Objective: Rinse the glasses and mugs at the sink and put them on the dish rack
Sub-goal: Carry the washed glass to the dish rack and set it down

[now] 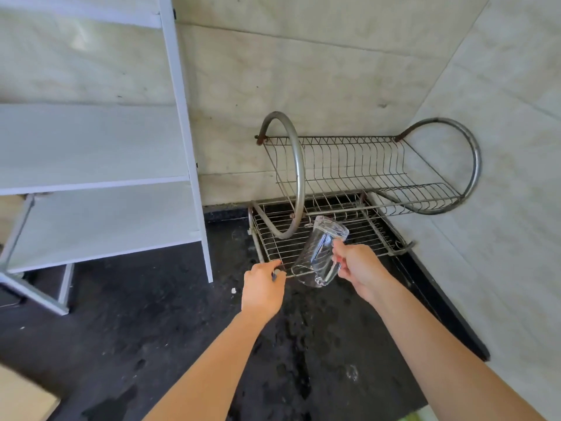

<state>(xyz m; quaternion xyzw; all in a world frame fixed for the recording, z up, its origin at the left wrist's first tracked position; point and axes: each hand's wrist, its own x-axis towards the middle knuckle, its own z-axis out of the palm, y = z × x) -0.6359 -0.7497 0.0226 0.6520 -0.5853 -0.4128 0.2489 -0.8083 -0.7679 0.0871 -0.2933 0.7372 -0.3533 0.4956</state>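
A rinsed glass goes to the dish rack.

The left hand [263, 287] grips the front edge of the dish rack [321, 238], steadying it on the wet black table [182, 314]. Just right of it, the right hand [356, 265] clasps the glass [318, 253], tilted over the lower tier. Wet, slick and breakable, it is probably best held around its middle.

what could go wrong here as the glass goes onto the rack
1. The glass is tilted and held only by the right hand at its side; it may be wet, so it could slip and hit the rack or the dark counter.
2. The counter looks wet, so the rack could slide; the left hand grips its front edge, perhaps to steady it.
3. The rack's curved tube arches close above the glass and could knock it.
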